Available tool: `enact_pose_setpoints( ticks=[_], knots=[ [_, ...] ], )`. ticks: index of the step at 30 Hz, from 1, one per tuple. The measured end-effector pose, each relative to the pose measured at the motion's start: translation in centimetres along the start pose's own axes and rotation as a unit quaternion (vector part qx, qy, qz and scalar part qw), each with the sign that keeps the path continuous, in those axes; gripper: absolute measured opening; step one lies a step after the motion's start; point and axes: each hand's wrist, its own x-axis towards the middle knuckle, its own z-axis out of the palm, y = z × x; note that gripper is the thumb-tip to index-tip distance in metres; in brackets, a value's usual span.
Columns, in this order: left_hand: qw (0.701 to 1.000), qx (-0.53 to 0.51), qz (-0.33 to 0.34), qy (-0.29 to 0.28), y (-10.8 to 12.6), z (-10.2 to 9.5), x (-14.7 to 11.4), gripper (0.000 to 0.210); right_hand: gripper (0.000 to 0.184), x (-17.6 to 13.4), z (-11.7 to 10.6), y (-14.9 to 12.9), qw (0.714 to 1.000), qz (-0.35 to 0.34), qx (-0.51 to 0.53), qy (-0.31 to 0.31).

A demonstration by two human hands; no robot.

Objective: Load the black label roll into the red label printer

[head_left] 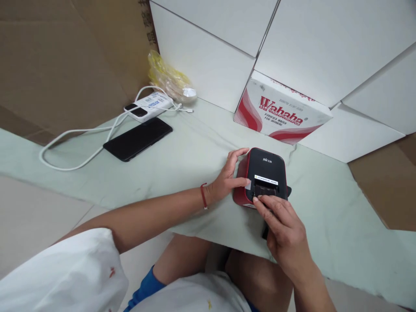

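Note:
A box-shaped device [267, 167] with a black top and red sides lies on the table, a rectangular recess in the part of its top nearer me. My left hand [225, 180] grips its left side, thumb on the near left edge and fingers stretched toward the far corner. At the recess, the fingers of my right hand [284, 223] are pressed together against a dark block [265, 190] seated in it; whether they pinch anything is hidden. A white sticker strip [266, 179] runs along the recess. Partly behind my right hand, a small black piece [264, 232] shows at the table's near edge.
On the left lie a black smartphone [138, 138], a white power bank [151, 106] and a looped white cable [71, 132]. A clear-and-yellow plastic bag [170, 80] rests by the wall. A Wahaha water carton [282, 110] leans at the back; brown cardboard [386, 186] stands right.

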Motion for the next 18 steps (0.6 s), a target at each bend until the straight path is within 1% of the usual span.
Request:
enact_pose_setpoints(
  ticks=[2, 4, 6, 9, 11, 13, 15, 18],
  knots=[
    [0.994, -0.095, -0.026, -0.054, -0.7, -0.1, 0.4, 0.107, 0.084, -0.1, -0.1, -0.3, 1.000, 0.004, 0.011, 0.002],
    [0.980, -0.165, -0.039, -0.102, -1.1, 0.0, 0.7, 0.118, 0.078, 0.1, 0.0, -0.5, 1.000, 0.009, 0.014, 0.011],
    [0.971, -0.200, -0.057, -0.120, -1.3, 0.1, 0.8, 0.127, 0.073, 0.3, 0.1, -0.6, 1.000, 0.016, 0.014, 0.016],
    [0.962, -0.232, -0.098, -0.104, -0.9, 0.5, 1.0, 0.139, 0.068, 0.5, 0.3, -0.8, 0.999, 0.020, 0.014, 0.020],
    [0.953, -0.259, -0.133, -0.080, -0.4, 0.8, 1.1, 0.139, 0.065, 0.5, 0.3, -0.7, 0.999, 0.021, 0.018, 0.025],
    [0.946, -0.276, -0.161, -0.057, -0.2, 1.1, 1.1, 0.135, 0.062, 0.6, 0.2, -0.7, 0.999, 0.022, 0.024, 0.030],
    [0.945, -0.279, -0.165, -0.048, -0.3, 1.2, 1.1, 0.129, 0.060, 0.7, 0.3, -0.6, 0.999, 0.021, 0.026, 0.035],
    [0.953, -0.266, -0.134, -0.052, -1.0, 1.1, 0.9, 0.123, 0.062, 0.8, 0.6, -0.8, 0.999, 0.021, 0.016, 0.039]
  ],
)
